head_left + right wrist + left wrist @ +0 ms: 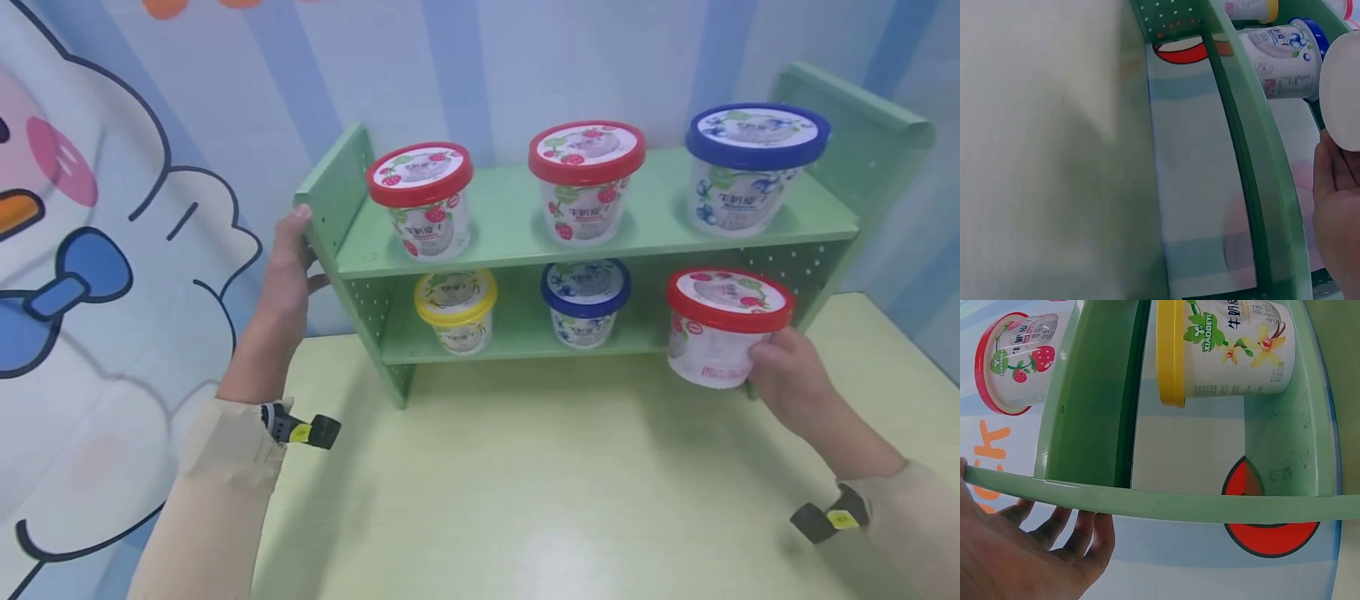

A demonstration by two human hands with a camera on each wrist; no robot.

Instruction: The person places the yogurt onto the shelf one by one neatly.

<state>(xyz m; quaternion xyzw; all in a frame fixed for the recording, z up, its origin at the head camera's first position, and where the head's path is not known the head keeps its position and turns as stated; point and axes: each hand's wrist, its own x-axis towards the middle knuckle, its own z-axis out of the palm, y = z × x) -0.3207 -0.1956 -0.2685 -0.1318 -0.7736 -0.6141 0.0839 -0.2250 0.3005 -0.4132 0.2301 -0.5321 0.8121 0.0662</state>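
My right hand [791,375] holds a red-lidded ice cream cup [720,350] by its right side, in front of the right part of the lower tier. In the right wrist view that cup's white base [1344,94] faces the camera above the fingers. At the other end, my left hand [288,258] grips the front edge of the left side panel of a green two-tier shelf [352,271]. The left wrist view shows its fingertips [1102,522] against the panel's outer face. Beside the held cup, a blue-lidded cup [585,300] and a yellow-lidded cup [456,312] stand on the lower tier.
Two strawberry cups with red lids, one at left [422,200] and one mid-shelf [587,183], share the top tier with a blue-lidded cup [753,171]. The shelf stands on a pale yellow-green table [525,483] against a cartoon-printed wall [480,67].
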